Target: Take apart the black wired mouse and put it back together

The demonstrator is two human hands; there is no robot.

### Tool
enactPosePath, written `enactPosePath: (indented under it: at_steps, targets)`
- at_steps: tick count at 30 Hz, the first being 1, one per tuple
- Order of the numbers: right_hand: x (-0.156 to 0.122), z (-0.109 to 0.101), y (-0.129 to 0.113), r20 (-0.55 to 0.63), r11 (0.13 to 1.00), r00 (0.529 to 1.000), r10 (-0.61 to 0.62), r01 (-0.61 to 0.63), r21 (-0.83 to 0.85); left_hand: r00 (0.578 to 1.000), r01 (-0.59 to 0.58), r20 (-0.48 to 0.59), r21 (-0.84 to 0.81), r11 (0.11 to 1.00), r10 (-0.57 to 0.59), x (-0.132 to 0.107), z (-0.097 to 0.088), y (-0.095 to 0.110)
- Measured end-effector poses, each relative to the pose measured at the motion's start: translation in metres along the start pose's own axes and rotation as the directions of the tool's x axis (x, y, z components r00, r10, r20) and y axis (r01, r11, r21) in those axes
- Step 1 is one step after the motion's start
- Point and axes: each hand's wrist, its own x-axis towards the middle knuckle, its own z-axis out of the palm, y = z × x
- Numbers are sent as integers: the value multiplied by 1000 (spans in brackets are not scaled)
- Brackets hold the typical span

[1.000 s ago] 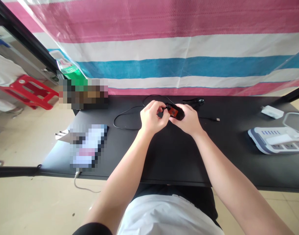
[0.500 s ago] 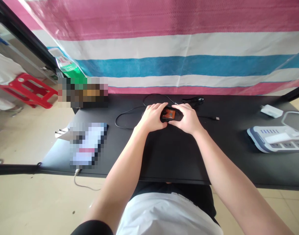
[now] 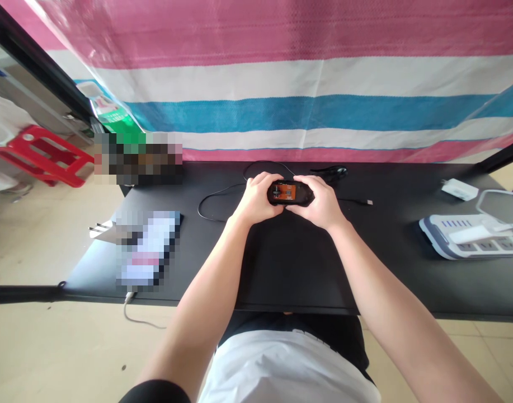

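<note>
An opened computer mouse point(image 3: 303, 195) lies crosswise over the black table between my hands. Its black lower shell carries an orange circuit board point(image 3: 288, 192), with a dark scroll wheel at the board's left end. My left hand point(image 3: 259, 198) grips the left end of the mouse, thumb at the near side and fingers at the far side. Round the right end is my right hand point(image 3: 321, 200), gripping in the same manner. A thin black cable point(image 3: 201, 201) loops out behind and left of my hands. To the right lies a USB plug point(image 3: 369, 202). Behind it rests a black curved piece point(image 3: 334, 173), perhaps the mouse's top cover.
A power strip point(image 3: 470, 238) and a white charger point(image 3: 460, 189) lie on the table's point(image 3: 298, 268) right side. On the left are a blurred phone point(image 3: 149, 246) with a cable and another plug point(image 3: 103, 230). A green-labelled bottle point(image 3: 121, 124) stands back left. Striped sheeting point(image 3: 281, 112) hangs behind.
My hands have spread slightly apart along the mouse, so more of its inside and the scroll wheel show. The view has shifted slightly.
</note>
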Motion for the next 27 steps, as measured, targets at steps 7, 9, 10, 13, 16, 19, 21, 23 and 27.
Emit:
enactPosePath:
  at_steps: [7, 9, 10, 13, 16, 19, 21, 23, 27]
  targets:
    - [0, -1, -2, -20, 1000, 1000, 12, -13, -16, 998, -11, -68, -36, 999, 8, -1, 2, 2]
    - [0, -2, -2, -24, 1000, 999, 28, -29, -13, 997, 14, -77, -85, 996, -21, -1, 2, 2]
    - [0, -2, -2, -26, 999, 999, 33, -33, -8, 996, 22, -81, -119, 993, -32, -1, 3, 1]
    - [0, -2, -2, -30, 999, 999, 42, -42, 11, 996, 21, -83, -212, 977, -40, -1, 4, -1]
    - [1, -3, -4, -33, 998, 998, 51, -50, 23, 996, 17, -80, -226, 974, -36, -1, 5, -2]
    - [1, -4, -8, -27, 995, 996, 81, -79, 66, 997, -11, -81, -166, 986, -3, -1, 5, -2]
    - [1, -4, -11, -7, 983, 989, 148, -146, 114, 992, -42, -119, -108, 993, 29, -1, 4, -1]
    - [2, -5, -13, -10, 958, 969, 247, -243, 153, 980, -51, -193, -53, 997, 40, -2, 3, 2]
    - [4, -3, -9, -101, 866, 878, 467, -432, 253, 920, 62, -385, -41, 997, -73, -3, 0, 12]
